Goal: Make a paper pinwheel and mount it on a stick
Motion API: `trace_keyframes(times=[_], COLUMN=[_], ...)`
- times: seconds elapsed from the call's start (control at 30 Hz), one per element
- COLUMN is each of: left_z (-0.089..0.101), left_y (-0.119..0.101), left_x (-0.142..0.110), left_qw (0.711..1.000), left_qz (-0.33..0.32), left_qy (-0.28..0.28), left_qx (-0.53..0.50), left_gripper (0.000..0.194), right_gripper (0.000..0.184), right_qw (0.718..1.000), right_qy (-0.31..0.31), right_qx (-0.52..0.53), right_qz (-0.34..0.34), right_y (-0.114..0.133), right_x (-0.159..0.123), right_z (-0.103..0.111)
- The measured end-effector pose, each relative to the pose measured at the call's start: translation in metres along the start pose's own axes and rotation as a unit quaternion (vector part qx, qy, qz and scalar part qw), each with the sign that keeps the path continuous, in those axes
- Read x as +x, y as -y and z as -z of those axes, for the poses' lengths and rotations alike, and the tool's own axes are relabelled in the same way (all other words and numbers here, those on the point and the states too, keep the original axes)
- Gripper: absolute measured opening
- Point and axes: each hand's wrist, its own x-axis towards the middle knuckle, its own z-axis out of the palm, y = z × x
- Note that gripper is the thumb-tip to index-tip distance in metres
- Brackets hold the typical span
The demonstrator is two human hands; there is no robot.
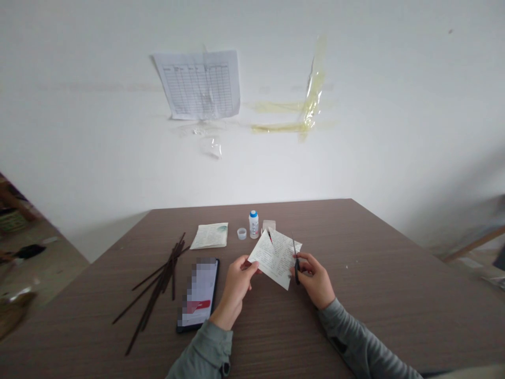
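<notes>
My left hand (239, 279) pinches the lower left corner of a sheet of paper (272, 258) covered in small handwriting-like print. My right hand (314, 279) is closed around the dark handles of a pair of scissors (297, 269), whose blades point away from me at the sheet's right side. I cannot tell whether the blades are cutting into the paper. A narrow dark and red mark or object shows near the sheet's upper edge. Just beyond it stand a small white bottle (253, 226) with a blue cap, a small clear cup (242, 233) and a pale box (269, 225).
A stack of printed paper (210, 236) lies at the table's back left. Several thin dark sticks (158, 287) lie crossed at the left, beside a phone (199, 295). The brown table (379, 295) meets a white wall with a taped form (201, 84).
</notes>
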Motion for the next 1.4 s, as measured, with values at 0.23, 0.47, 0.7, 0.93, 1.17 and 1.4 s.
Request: trace_keyframes(times=[0.23,0.47,0.7,0.93,1.17,1.4], left_z=[0.002,-0.009,-0.014,-0.010,-0.011,-0.017], left_y=[0.003,0.007,0.005,0.002,0.004,0.007], left_x=[-0.001,-0.010,-0.011,-0.012,-0.012,-0.016], left_qw=[1.000,0.994,0.995,0.995,0.996,0.993], left_qz=[-0.007,0.056,0.064,0.054,0.057,0.072], left_qy=[-0.007,0.089,0.081,0.079,0.068,0.089], left_qx=[-0.021,-0.010,0.015,0.021,0.000,0.002], left_gripper=[0.036,0.026,0.019,0.018,0.019,0.013], right_gripper=[0.052,0.055,0.058,0.060,0.067,0.073], right_qw=[1.000,0.998,0.998,0.997,0.998,0.998], right_qy=[0.003,-0.019,-0.023,-0.039,-0.032,-0.027], right_qx=[0.020,0.059,0.062,0.063,0.043,0.039], right_qz=[-0.016,-0.015,-0.007,-0.010,-0.021,-0.029], right_y=[-0.004,-0.009,-0.012,-0.016,-0.015,-0.010], right_x=[-0.004,-0.005,-0.004,-0.001,-0.001,-0.001], right_z=[-0.007,-0.009,-0.010,-0.008,-0.008,-0.009])
